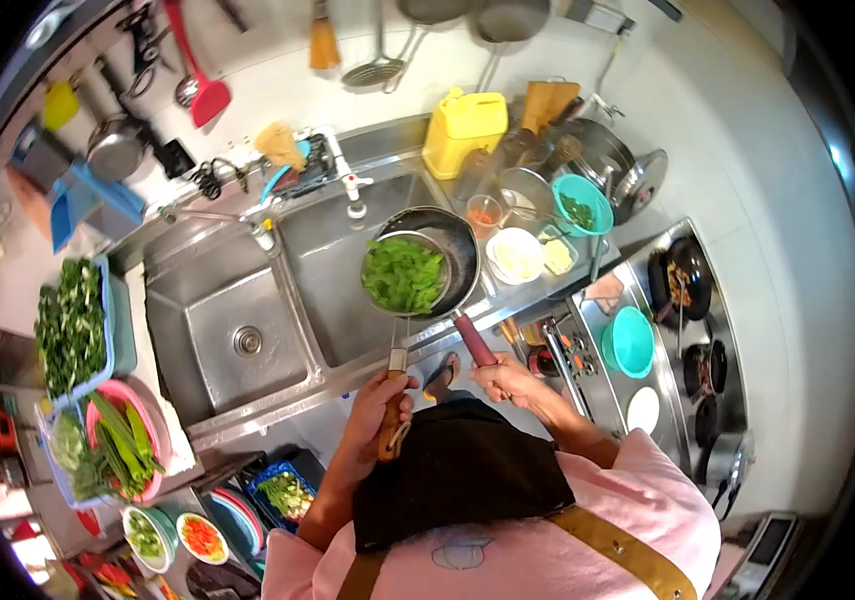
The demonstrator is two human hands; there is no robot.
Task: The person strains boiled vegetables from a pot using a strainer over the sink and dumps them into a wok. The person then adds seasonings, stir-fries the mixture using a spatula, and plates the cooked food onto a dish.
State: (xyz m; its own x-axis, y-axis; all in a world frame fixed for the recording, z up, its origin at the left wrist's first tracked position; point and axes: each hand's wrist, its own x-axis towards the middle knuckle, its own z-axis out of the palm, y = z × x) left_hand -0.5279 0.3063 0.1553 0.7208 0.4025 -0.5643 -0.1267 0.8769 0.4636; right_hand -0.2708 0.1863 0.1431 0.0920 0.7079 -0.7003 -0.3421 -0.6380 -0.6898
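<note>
My left hand (384,400) is closed around the wooden handle of a strainer (391,430). Chopped green leafy vegetables (402,275) fill the strainer's bowl. My right hand (509,381) grips the dark red handle of a frying pan (462,245). The pan is tilted over the right basin of the sink, behind and partly under the strainer. Whether the strainer touches the pan I cannot tell, and the leaves hide part of the pan's inside.
The double sink (242,300) has a white faucet (347,180) at its back. A yellow jug (464,135), a teal colander (582,205) and bowls crowd the right counter. The stove (662,330) holds several pans. Vegetables in tubs (112,330) stand at left.
</note>
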